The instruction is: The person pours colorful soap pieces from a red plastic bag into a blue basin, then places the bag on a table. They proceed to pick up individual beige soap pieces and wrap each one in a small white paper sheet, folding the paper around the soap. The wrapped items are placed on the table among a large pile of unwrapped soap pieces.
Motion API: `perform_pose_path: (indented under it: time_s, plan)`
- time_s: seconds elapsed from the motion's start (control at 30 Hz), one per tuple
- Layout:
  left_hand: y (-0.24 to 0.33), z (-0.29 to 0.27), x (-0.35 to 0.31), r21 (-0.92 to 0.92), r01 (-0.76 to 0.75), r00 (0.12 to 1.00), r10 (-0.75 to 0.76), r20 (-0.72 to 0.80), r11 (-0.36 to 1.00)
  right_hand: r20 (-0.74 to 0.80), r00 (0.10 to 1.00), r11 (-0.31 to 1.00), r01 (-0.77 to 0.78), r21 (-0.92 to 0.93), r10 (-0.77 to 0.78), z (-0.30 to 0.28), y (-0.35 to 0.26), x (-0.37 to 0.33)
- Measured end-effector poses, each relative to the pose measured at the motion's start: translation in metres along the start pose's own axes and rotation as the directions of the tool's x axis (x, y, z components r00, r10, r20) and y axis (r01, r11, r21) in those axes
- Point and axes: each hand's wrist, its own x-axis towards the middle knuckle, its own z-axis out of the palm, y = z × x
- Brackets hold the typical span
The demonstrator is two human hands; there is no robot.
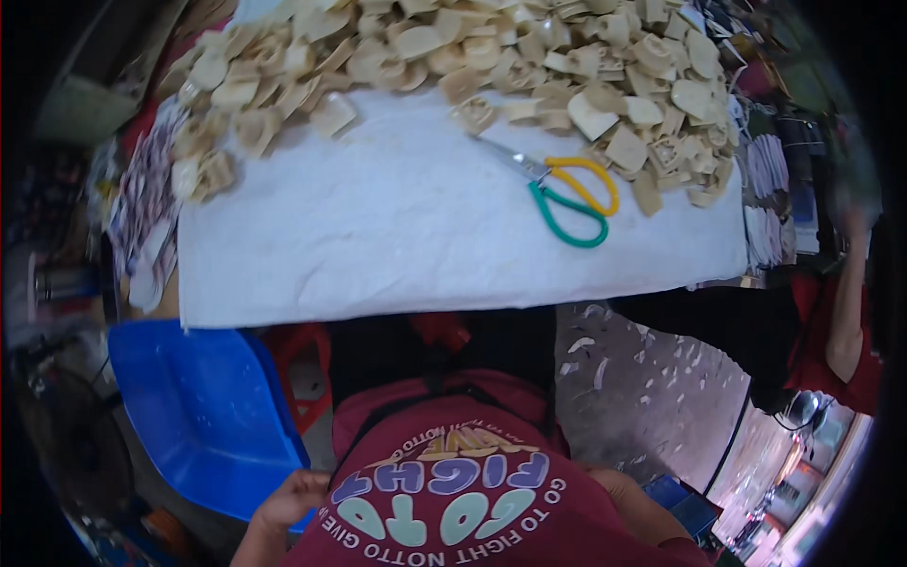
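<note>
My left hand (295, 496) is low at my left side, beside the maroon shirt (453, 463). Its fingers are curled together against the shirt's edge, and whatever they may hold is hidden. My right hand (609, 482) is at my right side, its fingers hidden by the shirt; mostly the forearm shows. Scissors (539, 170) with one yellow and one green handle lie on the white cloth (378, 227), blades pointing to the far left. A large heap of cream-coloured moulded pieces (482, 47) spreads along the table's far side, apart from both hands.
A blue plastic basin (203, 406) stands below the table's left corner, by a red stool (307, 378). Stacks of pale flat pieces (151, 208) flank the cloth. At right, another person (831, 331) is close to the table. White scraps litter the floor (642, 378).
</note>
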Motion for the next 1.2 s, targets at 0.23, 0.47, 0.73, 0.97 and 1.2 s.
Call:
perform_pose_path:
  time_s: [0.23,0.47,0.73,0.97,1.2]
  plan:
    - [0.013,0.015,0.033,-0.013,-0.223,0.974,0.223,0.027,0.975,0.219,0.945,0.753,0.326,-0.571,-0.243,0.003,-0.047,-0.005]
    - [0.055,0.065,0.076,0.005,-0.341,0.910,0.329,0.252,0.940,0.159,0.623,0.429,0.679,-0.596,-0.766,0.096,-0.131,-0.018]
    - [0.071,0.075,0.067,-0.107,-0.329,0.841,0.342,0.419,0.938,0.312,0.612,0.368,0.731,-0.575,-0.727,0.106,-0.123,-0.004]
    - [0.066,0.099,0.072,0.164,-0.350,0.872,0.257,0.418,0.922,-0.036,0.576,0.573,0.817,0.067,-0.817,0.103,-0.087,-0.025]
    - [0.070,0.078,0.059,0.224,-0.355,0.889,0.255,0.379,0.908,0.019,0.425,0.426,0.905,0.015,-0.905,0.133,-0.115,-0.051]
